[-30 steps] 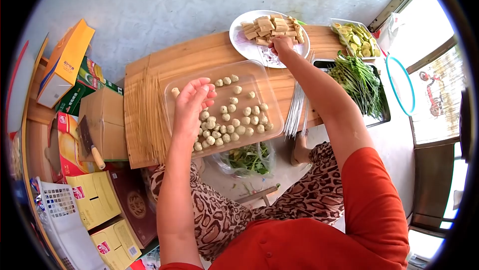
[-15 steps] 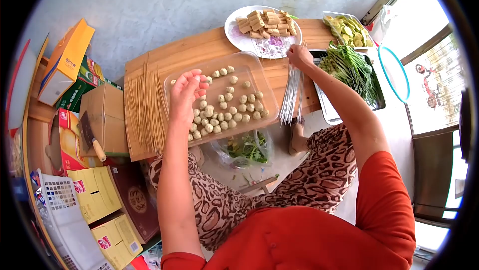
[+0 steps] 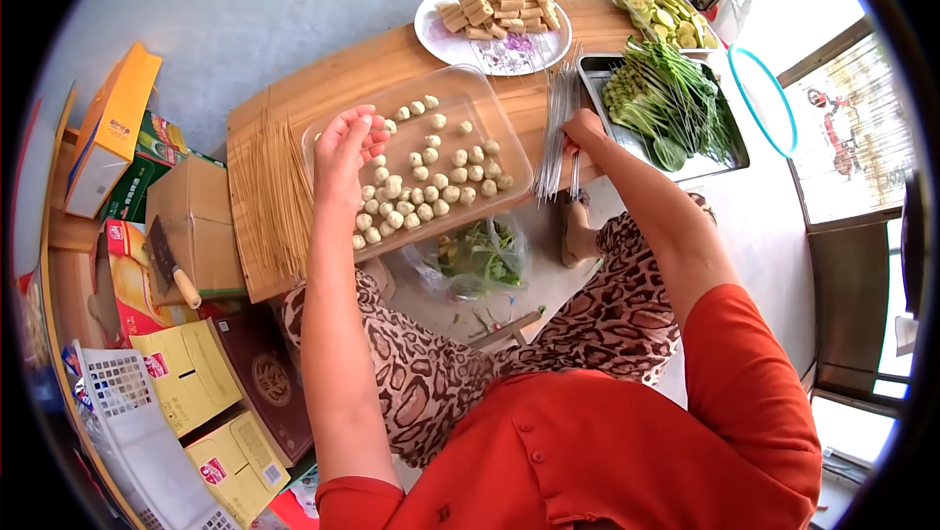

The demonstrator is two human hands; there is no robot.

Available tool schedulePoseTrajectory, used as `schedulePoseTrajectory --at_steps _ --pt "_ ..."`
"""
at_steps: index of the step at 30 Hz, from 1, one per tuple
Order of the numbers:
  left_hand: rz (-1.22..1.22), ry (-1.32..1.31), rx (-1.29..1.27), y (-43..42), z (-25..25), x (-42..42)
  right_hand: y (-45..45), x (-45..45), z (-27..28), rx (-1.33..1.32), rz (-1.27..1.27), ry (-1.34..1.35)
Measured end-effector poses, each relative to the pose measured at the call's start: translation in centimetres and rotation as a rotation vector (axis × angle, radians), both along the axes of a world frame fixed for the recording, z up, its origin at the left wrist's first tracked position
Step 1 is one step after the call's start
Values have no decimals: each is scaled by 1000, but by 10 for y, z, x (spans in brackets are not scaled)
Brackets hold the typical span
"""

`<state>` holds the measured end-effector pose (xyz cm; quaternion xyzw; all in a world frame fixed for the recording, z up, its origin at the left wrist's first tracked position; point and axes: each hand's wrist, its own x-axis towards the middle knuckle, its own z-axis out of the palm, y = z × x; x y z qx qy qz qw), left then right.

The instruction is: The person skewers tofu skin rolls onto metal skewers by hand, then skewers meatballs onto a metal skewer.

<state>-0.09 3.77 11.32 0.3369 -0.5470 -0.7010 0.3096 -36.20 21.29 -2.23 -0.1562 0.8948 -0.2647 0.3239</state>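
Observation:
My right hand (image 3: 585,130) is closed at the near part of a bundle of thin metal skewers (image 3: 558,119), its fingertips pinched on skewers and partly hidden. My left hand (image 3: 347,146) hovers over the left side of a clear plastic tray (image 3: 509,124), fingers loosely curled and apart, with nothing visible in them. Several pale, speckled balls (image 3: 432,194) lie in that tray, mostly toward its near side. To the left of the tray, many thin wooden skewers (image 3: 269,197) are spread on the wooden table (image 3: 338,80).
An oval plate (image 3: 519,58) holds tan rolled pieces. Leafy greens (image 3: 676,99) fill a metal tray, and green slices (image 3: 676,21) a dish behind. A knife (image 3: 176,266) rests by cardboard boxes (image 3: 201,222) at left. A plastic bag of leaves (image 3: 480,256) is below the table edge.
My right hand has moved along the metal skewers, from their far end toward me. The left hand's fingers have curled in more. The whole view has shifted slightly.

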Motion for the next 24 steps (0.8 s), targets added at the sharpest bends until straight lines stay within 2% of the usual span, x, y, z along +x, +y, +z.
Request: schedulePoseTrajectory --at_steps 2,4,10,16,22,24 --pt "7 3 -6 -2 -1 1 1 2 5 5 -6 -22" --pt "18 20 5 -2 -3 2 7 8 10 -182 -68 -129" --pt "45 31 19 -4 -6 7 14 7 20 -207 59 -103" --pt "115 12 23 -14 -16 16 10 8 39 -234 53 -119" --pt "246 -35 -4 -35 -30 39 0 54 98 -684 57 -425" --pt "305 -102 -60 -42 -37 45 -2 73 114 -746 156 -533"
